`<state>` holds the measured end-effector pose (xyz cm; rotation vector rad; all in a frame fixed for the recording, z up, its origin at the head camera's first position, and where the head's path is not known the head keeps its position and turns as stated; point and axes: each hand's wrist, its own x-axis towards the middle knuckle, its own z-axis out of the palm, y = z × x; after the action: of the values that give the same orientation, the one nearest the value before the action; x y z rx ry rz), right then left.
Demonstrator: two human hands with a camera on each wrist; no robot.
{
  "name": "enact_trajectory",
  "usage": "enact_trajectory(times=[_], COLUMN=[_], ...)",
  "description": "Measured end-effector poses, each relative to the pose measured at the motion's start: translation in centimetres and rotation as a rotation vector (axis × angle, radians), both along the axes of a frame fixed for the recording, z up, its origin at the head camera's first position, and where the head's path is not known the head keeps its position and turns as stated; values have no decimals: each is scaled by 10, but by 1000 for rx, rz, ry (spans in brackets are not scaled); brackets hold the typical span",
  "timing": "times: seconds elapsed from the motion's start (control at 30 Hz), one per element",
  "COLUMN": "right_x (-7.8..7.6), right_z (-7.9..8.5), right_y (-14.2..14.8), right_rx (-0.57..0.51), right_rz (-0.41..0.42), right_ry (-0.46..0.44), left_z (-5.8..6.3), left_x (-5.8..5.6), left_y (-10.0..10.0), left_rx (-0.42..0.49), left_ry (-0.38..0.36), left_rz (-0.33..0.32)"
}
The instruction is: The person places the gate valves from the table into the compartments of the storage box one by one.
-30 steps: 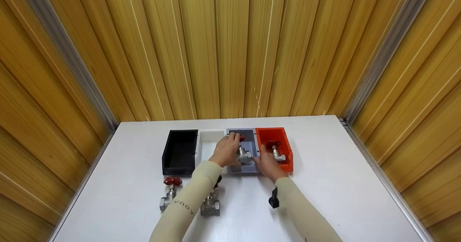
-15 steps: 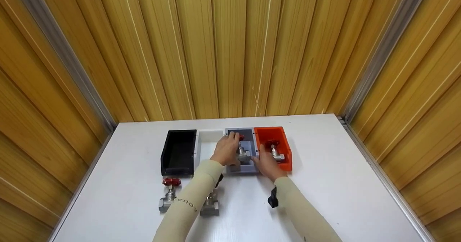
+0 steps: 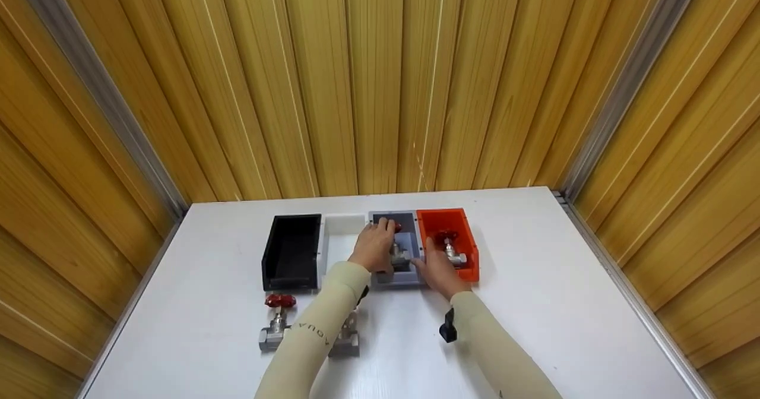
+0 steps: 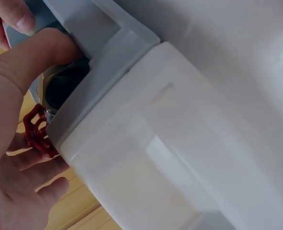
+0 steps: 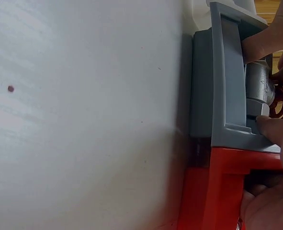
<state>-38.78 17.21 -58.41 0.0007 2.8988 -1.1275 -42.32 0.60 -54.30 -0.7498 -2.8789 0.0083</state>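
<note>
**Held valve down in the grey bin, thumbs in the tight spots**

Left to right from my station: the black bin (image 3: pixel 292 252) adjoins the white bin (image 3: pixel 347 234). In front of them on the worktop (image 3: pixel 205 283) lie a red-handwheel valve (image 3: pixel 276 328) and a second valve (image 3: pixel 347 344), partly behind the left sleeve (image 3: pixel 313 328). I see the left-hand grip (image 3: pixel 373 248) clamped on the held valve (image 5: pixel 258 82) — its body between the walls of the grey bin (image 3: pixel 398 279), bottom contact hidden. The right-hand grip (image 3: pixel 439 269) has its thumb at that valve's hex end and fingers in the orange bin (image 3: pixel 436 221), near the orange-bin valve (image 3: pixel 450 249); whether it pinches anything, I cannot tell.

My worry: a lopsided release could tip the body and nip a thumb against the wall — and a hard sideways push could shift the bins.
</note>
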Motion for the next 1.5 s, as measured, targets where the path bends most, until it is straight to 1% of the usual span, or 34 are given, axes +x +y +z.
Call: enact_trajectory(times=[0.17, 0.37, 0.67, 0.77, 0.87, 0.93, 1.03, 1.17, 1.4, 1.5], right_x=[0, 0, 0, 0, 0, 0, 1, 2, 3, 3], right_z=[1, 3, 4, 5, 5, 4, 5, 6, 3, 1], right_y=[-2, -3, -4, -5, -5, -5, -5, -4, -2, -1], right_rx=[-16, -31, -42, -45, -46, -39, -58, -54, -48, -38], right_rz=[5, 12, -2, -12, -10, -8, -19, -33, -33, -27], right_ry=[-20, -17, -72, -86, -74, -69, -95, -105, -101, -82], left_z=[-1, -1, 0, -1, -2, -2, -2, -2, -8, -11], left_x=[-3, -6, -10, -12, -14, -14, -13, -12, -13, -12], left_y=[0, 1, 5, 6, 8, 9, 9, 11, 14, 15], left_rx=[-31, -29, -50, -57, -73, -78, -83, -86, -71, -76], left_ry=[16, -12, -58, -65, -63, -59, -54, -67, -82, -81], left_rz=[3, -1, 0, -5, -9, -10, -7, -5, -8, -9])
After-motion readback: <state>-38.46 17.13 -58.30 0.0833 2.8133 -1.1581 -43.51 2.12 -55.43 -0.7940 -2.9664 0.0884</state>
